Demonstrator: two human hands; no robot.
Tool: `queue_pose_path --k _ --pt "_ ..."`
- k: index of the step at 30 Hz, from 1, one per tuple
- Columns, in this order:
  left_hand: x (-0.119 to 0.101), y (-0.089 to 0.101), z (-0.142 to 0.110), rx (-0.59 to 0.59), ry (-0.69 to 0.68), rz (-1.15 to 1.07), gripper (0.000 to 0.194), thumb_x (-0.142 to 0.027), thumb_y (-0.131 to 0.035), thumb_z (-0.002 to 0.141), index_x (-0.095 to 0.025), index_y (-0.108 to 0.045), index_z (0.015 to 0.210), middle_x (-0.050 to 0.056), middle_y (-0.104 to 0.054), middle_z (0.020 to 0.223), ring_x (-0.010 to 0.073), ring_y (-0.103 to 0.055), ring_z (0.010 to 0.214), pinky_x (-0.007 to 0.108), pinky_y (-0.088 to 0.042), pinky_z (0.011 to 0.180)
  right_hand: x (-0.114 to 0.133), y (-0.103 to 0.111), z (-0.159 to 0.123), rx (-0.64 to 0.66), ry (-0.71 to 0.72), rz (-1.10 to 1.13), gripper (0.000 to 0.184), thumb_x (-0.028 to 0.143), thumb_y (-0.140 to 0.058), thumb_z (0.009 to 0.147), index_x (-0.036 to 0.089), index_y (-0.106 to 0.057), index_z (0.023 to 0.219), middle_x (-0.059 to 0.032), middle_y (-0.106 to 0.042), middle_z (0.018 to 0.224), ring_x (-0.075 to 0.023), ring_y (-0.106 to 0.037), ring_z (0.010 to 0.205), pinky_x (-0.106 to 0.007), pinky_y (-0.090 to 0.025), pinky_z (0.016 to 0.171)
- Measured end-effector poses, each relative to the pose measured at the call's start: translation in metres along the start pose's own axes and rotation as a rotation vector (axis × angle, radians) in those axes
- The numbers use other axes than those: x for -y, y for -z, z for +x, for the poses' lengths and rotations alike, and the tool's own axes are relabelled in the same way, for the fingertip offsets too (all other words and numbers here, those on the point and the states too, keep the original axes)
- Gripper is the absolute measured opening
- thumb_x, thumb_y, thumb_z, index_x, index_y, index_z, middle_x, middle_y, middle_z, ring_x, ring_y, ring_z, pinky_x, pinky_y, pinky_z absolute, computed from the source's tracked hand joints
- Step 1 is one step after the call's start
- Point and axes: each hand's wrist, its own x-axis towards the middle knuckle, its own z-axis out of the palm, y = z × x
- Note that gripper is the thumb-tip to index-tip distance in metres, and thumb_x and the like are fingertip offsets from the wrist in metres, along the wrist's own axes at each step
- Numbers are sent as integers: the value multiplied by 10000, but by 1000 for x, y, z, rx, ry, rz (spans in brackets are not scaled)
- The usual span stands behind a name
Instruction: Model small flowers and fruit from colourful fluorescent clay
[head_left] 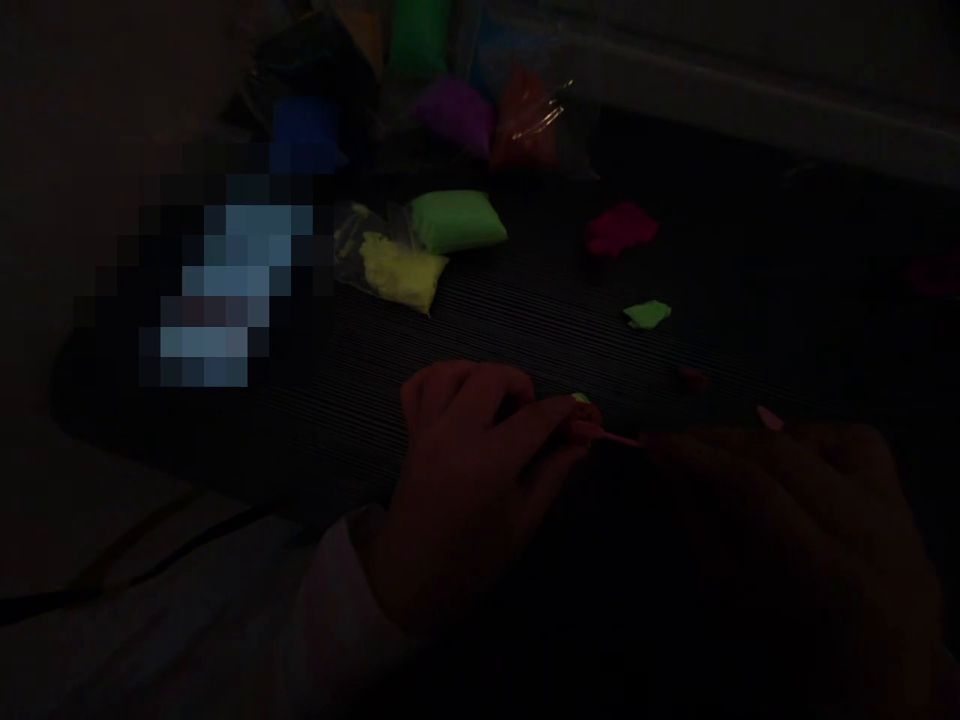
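Note:
The scene is very dark. My left hand is closed, with thumb and forefinger pinching a small red piece of modelling clay that has a yellow-green bit on it. From the right, my right hand is closed around a thin pink modelling tool. The tool's narrow tip reaches the clay at my left fingertips. What looks like its other end pokes out above my right hand. Shadow hides most of the right fingers.
Beyond my hands lie a magenta clay lump, a green scrap and a dim red bit. Light green and yellow clay packets sit farther left, near a blurred bright screen. More packets, including a purple one, line the back.

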Motion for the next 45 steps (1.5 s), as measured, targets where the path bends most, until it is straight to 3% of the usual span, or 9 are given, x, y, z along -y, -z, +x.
queue_pose_path --k 14,20,34,45 --pt "0 0 -1 2 -10 7 194 -352 -541 742 -297 -615 914 -1 -556 837 165 -468 826 351 -343 742 1 2 0 58 27 -15 194 185 -411 825 190 -508 993 -56 -631 835 -180 -522 639 -393 -336 655" --pt "1 -1 -1 -1 -14 4 200 -352 -540 743 -293 -611 921 -1 -557 838 162 -463 819 349 -347 740 -2 4 -3 -3 -13 22 193 161 -447 802 175 -525 978 -40 -608 806 -169 -530 705 -349 -372 686" --pt "0 -1 -1 -9 -12 2 196 -358 -549 735 -298 -618 908 -3 -560 828 160 -469 815 347 -344 739 2 2 0 54 -2 8 171 180 -410 823 194 -521 952 -40 -636 802 -167 -515 613 -376 -332 655" --pt "0 -2 0 -7 -11 8 193 -356 -551 732 -301 -614 906 -4 -557 822 165 -473 814 351 -349 736 1 1 1 12 23 -1 145 188 -437 818 190 -524 933 -33 -626 783 -160 -490 620 -376 -349 673"
